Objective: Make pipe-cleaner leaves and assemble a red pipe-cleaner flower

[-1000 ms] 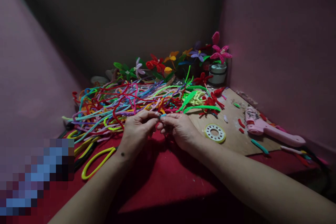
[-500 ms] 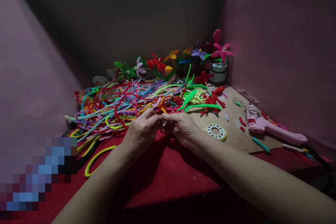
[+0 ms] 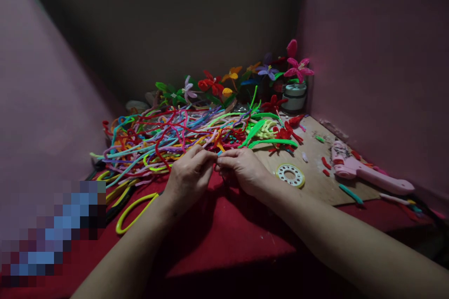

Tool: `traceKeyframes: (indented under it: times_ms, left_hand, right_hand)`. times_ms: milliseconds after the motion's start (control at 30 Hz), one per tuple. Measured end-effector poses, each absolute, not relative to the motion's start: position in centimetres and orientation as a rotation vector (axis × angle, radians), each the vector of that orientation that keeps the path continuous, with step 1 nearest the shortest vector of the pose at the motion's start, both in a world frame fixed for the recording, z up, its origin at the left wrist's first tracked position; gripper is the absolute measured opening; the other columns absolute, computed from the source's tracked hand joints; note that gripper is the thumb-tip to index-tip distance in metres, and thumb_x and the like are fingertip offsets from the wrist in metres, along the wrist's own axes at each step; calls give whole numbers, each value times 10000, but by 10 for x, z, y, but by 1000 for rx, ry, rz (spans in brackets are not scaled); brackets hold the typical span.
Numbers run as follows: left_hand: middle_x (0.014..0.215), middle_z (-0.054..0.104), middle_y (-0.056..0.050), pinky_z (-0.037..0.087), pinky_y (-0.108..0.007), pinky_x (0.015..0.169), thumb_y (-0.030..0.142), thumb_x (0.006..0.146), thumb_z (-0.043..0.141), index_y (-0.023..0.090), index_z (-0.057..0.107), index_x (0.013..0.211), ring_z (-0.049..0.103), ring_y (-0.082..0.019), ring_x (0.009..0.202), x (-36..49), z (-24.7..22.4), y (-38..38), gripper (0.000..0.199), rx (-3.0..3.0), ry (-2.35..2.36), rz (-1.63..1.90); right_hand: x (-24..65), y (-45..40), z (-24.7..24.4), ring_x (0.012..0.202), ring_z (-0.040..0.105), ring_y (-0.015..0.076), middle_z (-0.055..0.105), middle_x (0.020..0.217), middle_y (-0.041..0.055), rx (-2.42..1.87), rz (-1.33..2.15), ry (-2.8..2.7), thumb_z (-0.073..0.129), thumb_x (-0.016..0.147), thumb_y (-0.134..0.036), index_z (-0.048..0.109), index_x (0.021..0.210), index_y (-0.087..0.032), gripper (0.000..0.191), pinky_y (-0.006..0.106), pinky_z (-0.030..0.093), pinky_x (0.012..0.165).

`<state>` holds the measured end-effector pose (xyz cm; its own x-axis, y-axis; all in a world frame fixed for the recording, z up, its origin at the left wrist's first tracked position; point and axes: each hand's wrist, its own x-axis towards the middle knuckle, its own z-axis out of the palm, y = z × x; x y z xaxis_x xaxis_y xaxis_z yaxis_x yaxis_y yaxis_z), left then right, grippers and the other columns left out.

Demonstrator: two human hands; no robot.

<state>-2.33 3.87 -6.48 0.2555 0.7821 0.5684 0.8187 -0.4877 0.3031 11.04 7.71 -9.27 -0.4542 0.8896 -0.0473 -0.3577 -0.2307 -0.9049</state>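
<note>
My left hand point(image 3: 191, 175) and my right hand point(image 3: 245, 170) meet over the front edge of the pipe cleaner pile point(image 3: 164, 133), fingertips almost touching. Both are closed in a pinch. A small light-blue bit point(image 3: 220, 153) shows between the fingertips; the fingers cover the rest, so I cannot make out what it belongs to. Just beyond lie an orange pipe cleaner point(image 3: 219, 136) and bright green leaf-shaped pieces point(image 3: 257, 133). Right of my right hand, a white ring-shaped spool point(image 3: 290, 175) with holes rests on the board.
A pink tool with a long handle point(image 3: 372, 177) lies on the wooden board point(image 3: 315, 187) among red scraps point(image 3: 325, 163). Pipe-cleaner flowers point(image 3: 210, 83) stand along the back. Yellow loop handles point(image 3: 136, 212) lie left on the red cloth point(image 3: 252, 238). Walls close in both sides.
The light-blue bit now shows between my fingertips, and the fingers have shifted slightly. The whole view has turned a little, so things sit slightly further right.
</note>
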Motion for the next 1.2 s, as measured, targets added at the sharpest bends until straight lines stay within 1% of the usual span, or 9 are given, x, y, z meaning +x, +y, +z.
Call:
traceKeyframes:
  times_ms: [100, 267, 533, 700, 833, 933, 1033, 1100, 1200]
  left_hand:
    - [741, 596, -21, 408, -230, 641, 174, 740, 501, 185, 626, 793, 541, -131, 674, -23, -65, 39, 136, -2449, -1736, -1210]
    - [747, 620, -22, 404, -217, 559, 192, 717, 530, 179, 639, 806, 538, -121, 611, -25, -69, 40, 142, -2452, -1986, -1394]
    - [730, 621, 0, 387, -196, 522, 169, 692, 535, 197, 664, 753, 514, -100, 578, -23, -68, 38, 146, -2409, -1955, -1445]
    - [593, 580, 4, 383, -205, 459, 193, 675, 563, 154, 644, 762, 484, -95, 474, -20, -63, 37, 125, -2401, -2212, -1638]
    - [597, 581, -2, 384, -212, 442, 211, 675, 578, 137, 624, 808, 473, -94, 447, -20, -61, 37, 159, -2444, -2310, -1769]
    - [680, 596, -10, 400, -213, 490, 199, 718, 542, 162, 608, 961, 500, -100, 505, -22, -60, 37, 254, -2590, -2124, -1642]
    - [845, 604, -41, 427, -225, 645, 159, 747, 510, 198, 599, 1049, 553, -132, 703, -25, -60, 38, 318, -2721, -1792, -1294]
    - [901, 581, -55, 416, -226, 716, 153, 769, 497, 208, 592, 1069, 547, -141, 789, -28, -62, 39, 320, -2733, -1581, -1117]
    - [883, 533, -54, 411, -212, 690, 166, 817, 454, 197, 536, 1133, 524, -124, 760, -34, -68, 41, 328, -2709, -1391, -937]
  right_hand:
    - [110, 78, -93, 469, 422, 62, 541, 495, -18, -743, 1682, -1254, 549, 603, -142, 607, 546, -120, 85, 212, 310, 498]
    - [111, 76, -91, 473, 388, 66, 505, 483, -27, -781, 1552, -1387, 511, 627, -150, 581, 516, -130, 133, 220, 284, 494]
    - [112, 76, -90, 495, 435, 74, 541, 511, -7, -736, 1616, -1325, 563, 622, -182, 603, 515, -127, 128, 217, 327, 523]
    - [112, 79, -94, 490, 426, 73, 535, 510, -15, -727, 1580, -1374, 558, 639, -198, 615, 553, -131, 124, 222, 323, 526]
    - [114, 79, -91, 492, 432, 79, 531, 505, -16, -772, 1558, -1410, 559, 628, -196, 616, 568, -129, 106, 226, 337, 533]
    - [115, 80, -88, 474, 424, 77, 514, 478, -23, -785, 1568, -1429, 558, 611, -191, 589, 531, -138, 101, 223, 337, 520]
    - [116, 83, -89, 447, 395, 72, 491, 456, -23, -816, 1546, -1482, 541, 612, -206, 555, 489, -143, 139, 225, 317, 496]
    - [117, 86, -91, 432, 378, 70, 476, 446, -24, -826, 1533, -1513, 510, 617, -197, 537, 476, -147, 153, 227, 305, 483]
    - [118, 89, -92, 425, 371, 71, 474, 445, -23, -823, 1533, -1564, 465, 614, -159, 529, 481, -152, 148, 227, 295, 476]
